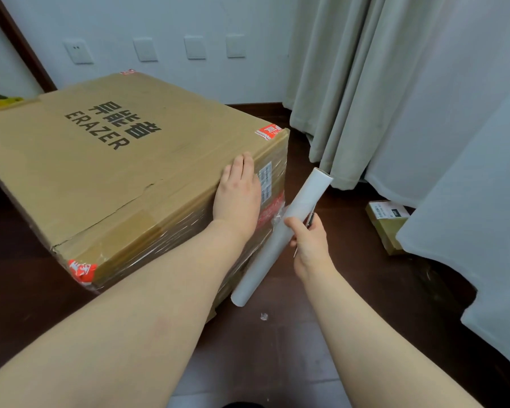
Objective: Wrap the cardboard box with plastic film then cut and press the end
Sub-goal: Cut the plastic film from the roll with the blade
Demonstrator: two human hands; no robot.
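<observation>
Home room here: curtains beyond the right hand and its grip, wall sockets far left, wood floor beneath.

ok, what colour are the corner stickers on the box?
Red with white marks. The near sticker shows it best, head view.

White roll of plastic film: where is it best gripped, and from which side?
Likely around its middle, from the side away from the brown cardboard box. The white roll of plastic film is a long tilted cylinder, so mid-length balances it, and film runs off toward the box. The right hand grips it there.
</observation>
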